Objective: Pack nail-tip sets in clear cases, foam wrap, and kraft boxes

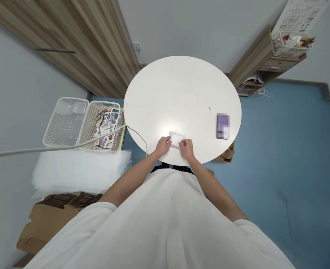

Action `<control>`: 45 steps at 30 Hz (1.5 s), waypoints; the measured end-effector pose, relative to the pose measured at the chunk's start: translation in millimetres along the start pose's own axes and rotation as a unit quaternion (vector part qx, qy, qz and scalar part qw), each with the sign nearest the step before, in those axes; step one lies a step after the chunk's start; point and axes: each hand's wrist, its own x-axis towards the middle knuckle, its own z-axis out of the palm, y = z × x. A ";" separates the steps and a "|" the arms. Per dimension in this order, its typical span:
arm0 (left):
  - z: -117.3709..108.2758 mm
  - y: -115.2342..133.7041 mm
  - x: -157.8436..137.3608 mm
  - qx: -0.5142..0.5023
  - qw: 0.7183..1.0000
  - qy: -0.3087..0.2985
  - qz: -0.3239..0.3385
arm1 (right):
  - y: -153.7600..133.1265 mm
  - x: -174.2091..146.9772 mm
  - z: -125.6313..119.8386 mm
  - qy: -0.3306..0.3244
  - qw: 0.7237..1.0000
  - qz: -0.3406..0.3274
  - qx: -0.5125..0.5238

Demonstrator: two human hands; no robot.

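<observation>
A small, flat, white packet, roughly square, lies at the near edge of the round table between my hands. My left hand grips its left side, fingers curled in. On the right side, my right hand pinches the packet's edge between thumb and fingers. What the packet contains, if anything, cannot be made out; its far edge looks folded or wrapped.
The white round table carries a purple, blurred-out item at right. A pale cable crosses its left edge. Beside it stand white baskets with printed cards, a stack of translucent sheets and cardboard.
</observation>
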 end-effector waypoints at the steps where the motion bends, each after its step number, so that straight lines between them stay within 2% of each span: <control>1: -1.9 -1.6 -1.5 -0.003 1.000 -0.006 -0.002 | 0.1 -2.3 -4.5 -0.011 1.000 0.007 0.011; 4: -5.4 -4.3 -7.6 -0.025 0.999 -0.002 -0.042 | 3.1 -10.1 -22.2 -0.048 0.996 0.045 0.057; 7: -3.3 -1.7 -14.6 -0.066 0.993 0.029 -0.089 | 7.8 -14.5 -39.8 -0.094 0.984 0.085 0.123; 11: 4.9 6.1 -23.7 -0.072 0.992 0.057 -0.087 | 7.7 -14.4 -50.2 -0.134 0.970 0.093 0.181; 19: 21.3 7.4 -36.8 -0.061 0.992 0.087 -0.070 | -4.9 -21.5 -35.6 -0.203 0.958 0.106 0.174; 25: 25.6 3.2 -36.0 -0.096 0.985 0.116 -0.087 | -18.6 -14.3 -22.7 -0.215 0.957 0.105 0.166; 29: 10.4 -7.7 -29.1 -0.133 0.971 0.156 -0.120 | -35.1 1.4 -1.1 -0.228 0.957 0.081 0.162; 34: -24.1 -32.4 -17.1 -0.182 0.954 0.190 -0.141 | -64.4 24.5 42.3 -0.236 0.959 0.046 0.151; 40: -69.7 -71.6 4.8 -0.192 0.949 0.217 -0.127 | -99.8 48.6 97.9 -0.248 0.958 0.000 0.147; 45: -98.9 -100.5 24.3 -0.184 0.952 0.220 -0.108 | -125.1 66.7 133.9 -0.222 0.967 -0.007 0.127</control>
